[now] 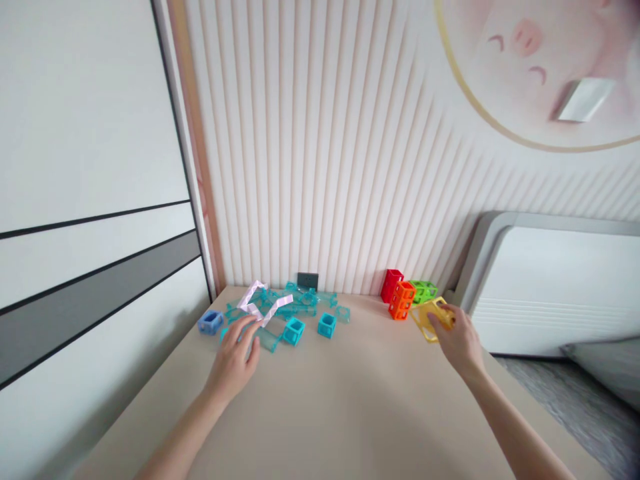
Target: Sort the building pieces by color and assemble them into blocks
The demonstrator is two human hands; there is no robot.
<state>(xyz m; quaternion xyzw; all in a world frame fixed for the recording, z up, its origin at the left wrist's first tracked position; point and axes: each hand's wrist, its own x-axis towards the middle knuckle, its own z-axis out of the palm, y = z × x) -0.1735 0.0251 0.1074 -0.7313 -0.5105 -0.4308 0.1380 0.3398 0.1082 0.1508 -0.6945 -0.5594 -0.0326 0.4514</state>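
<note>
My left hand (237, 357) hovers at the near edge of a pile of teal plastic pieces (305, 300), thumb and fingers apart. Its fingertips reach a pale pink zigzag strip (277, 307); whether they touch it I cannot tell. On the right, my right hand (461, 340) grips a yellow openwork plastic piece (425, 320), tilted at the table's right side. Close beside that piece stand an orange block stack (401, 300), a red block stack (391, 285) and green blocks (425, 291).
Two teal cubes (327, 325) and a blue cube (211, 323) sit around the pile on the beige table (340, 407). A black socket (307, 281) is on the ribbed wall behind. A white cabinet (100, 300) borders the left, a grey-edged headboard (565, 287) the right.
</note>
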